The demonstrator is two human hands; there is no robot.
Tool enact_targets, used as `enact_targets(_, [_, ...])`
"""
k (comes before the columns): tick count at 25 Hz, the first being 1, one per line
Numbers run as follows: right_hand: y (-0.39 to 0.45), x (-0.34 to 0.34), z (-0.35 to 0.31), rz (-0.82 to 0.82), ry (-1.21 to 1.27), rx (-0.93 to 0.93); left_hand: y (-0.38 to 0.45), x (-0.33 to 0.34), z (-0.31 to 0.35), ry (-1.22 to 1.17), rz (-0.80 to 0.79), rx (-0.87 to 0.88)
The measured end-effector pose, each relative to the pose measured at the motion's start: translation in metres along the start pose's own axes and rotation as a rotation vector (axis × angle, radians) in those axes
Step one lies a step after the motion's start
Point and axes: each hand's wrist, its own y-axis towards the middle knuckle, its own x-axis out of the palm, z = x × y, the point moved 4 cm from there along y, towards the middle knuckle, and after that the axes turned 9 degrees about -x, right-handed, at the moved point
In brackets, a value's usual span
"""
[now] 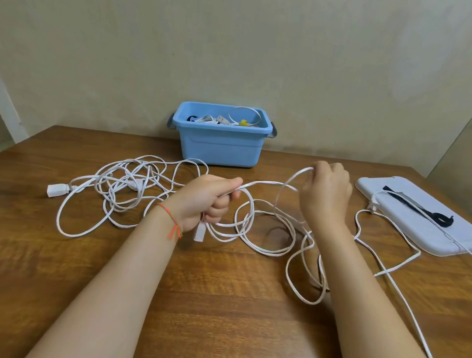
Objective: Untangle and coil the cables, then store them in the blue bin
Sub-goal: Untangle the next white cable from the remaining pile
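On the brown wooden worktop (219, 304), the left hand (207, 202) has its fingers clamped on loops of thin white cable (263, 248); the right hand (325, 193) pinches a raised strand. The blue plastic bin (220, 146) stands behind, against the wall.

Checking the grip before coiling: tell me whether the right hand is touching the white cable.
Touching. The head view shows the right hand pinching a raised loop of the white cable.

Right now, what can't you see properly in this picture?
All in the head view:
- Inside the blue bin: its front wall hides most of the stored cables.
- The white cable at right: cut off by the bottom edge.
- How many cables make the tangle: overlapping loops hide it.
- Strands inside the left hand: curled fingers cover them.
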Motion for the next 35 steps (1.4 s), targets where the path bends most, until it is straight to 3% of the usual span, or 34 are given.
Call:
enact_targets(4, [0.002,-0.001,-0.003,-0.056,-0.011,-0.100,0.007,-0.011,-0.007,-0.207,0.017,-0.113])
enact_targets(6, [0.011,-0.001,0.024,-0.023,0.325,0.133,0.010,-0.027,-0.010,-0.356,0.108,-0.145])
enact_targets(10, [0.009,0.018,0.068,0.158,1.472,0.885,0.015,-0.056,-0.025,-0.746,0.355,-0.174])
enact_targets(12, [0.005,0.027,0.070,0.209,1.654,1.014,0.018,-0.060,-0.033,-0.890,0.450,-0.183])
enact_targets(14, [0.005,0.023,0.067,0.205,1.415,0.908,0.016,-0.055,-0.031,-0.921,0.518,-0.150])
enact_targets(16, [0.008,0.010,0.057,0.196,1.020,0.621,0.013,-0.053,-0.029,-0.888,0.566,-0.116])
enact_targets(19, [0.008,0.000,0.039,0.183,0.679,0.203,0.013,-0.062,-0.030,-0.802,0.644,-0.029])
enact_targets(21, [0.008,0.008,0.044,0.044,0.426,0.129,0.012,-0.071,-0.030,-0.718,0.672,-0.050])
enact_targets(23, [0.009,0.012,0.052,-0.049,0.237,0.153,0.011,-0.068,-0.022,-0.571,0.557,-0.065])
enact_targets(26, [0.006,0.009,0.021,-0.062,0.350,-0.020,0.014,-0.039,-0.013,-0.351,0.244,-0.064])
enact_targets(29, [-0.017,0.018,-0.039,-0.331,0.692,-0.209,0.010,-0.010,-0.007,-0.273,0.040,-0.070])
enact_targets(32, [-0.031,0.026,-0.058,-0.487,0.746,-0.275,0.006,-0.008,-0.003,-0.380,-0.042,-0.065])
enact_targets(35, [-0.029,0.024,-0.053,-0.524,0.920,-0.178,0.004,-0.009,-0.001,-0.563,-0.114,-0.053])
